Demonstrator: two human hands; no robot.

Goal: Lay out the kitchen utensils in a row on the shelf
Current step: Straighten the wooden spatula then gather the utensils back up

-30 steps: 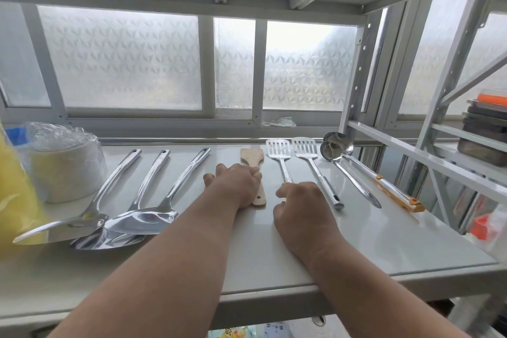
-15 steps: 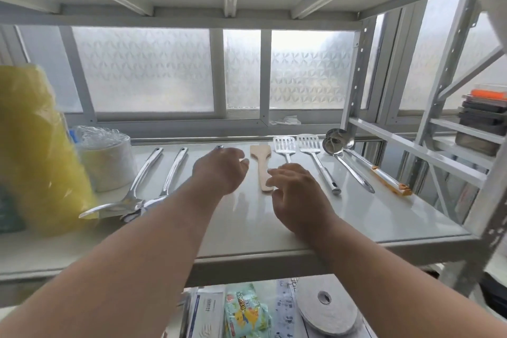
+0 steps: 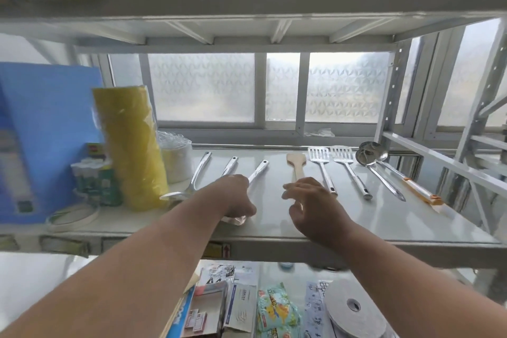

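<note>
White shelf [image 3: 384,228] at chest height, utensils laid in a row along it, handles toward the front edge for most; from the left, three steel turners, handles at [image 3: 201,166], [image 3: 230,164] and [image 3: 259,170], blades toward the front and partly hidden; then wooden spatula [image 3: 297,163], two slotted turners [image 3: 321,164] and [image 3: 347,167], steel ladle [image 3: 380,173], and a second ladle with an orange-tipped handle [image 3: 419,189] at the far right, its bowl touching the first ladle's bowl; left hand [image 3: 237,196] knuckles up over the third steel turner where handle meets blade, grip curled around it by the look, though fingers lie underneath and contact cannot be told for sure; a shiny blade edge [image 3: 236,219] visible just below that hand; right hand [image 3: 310,200] above the shelf just in front of the wooden spatula's handle end, grip wide, fingers [image 3: 290,188] spread and bent, holding nothing; yellow roll [image 3: 131,145] upright at the shelf's left, wrapped white roll [image 3: 177,159] behind it, blue box [image 3: 41,132] further left; packets [image 3: 277,307] and a tape roll [image 3: 354,307] on the shelf below.
</note>
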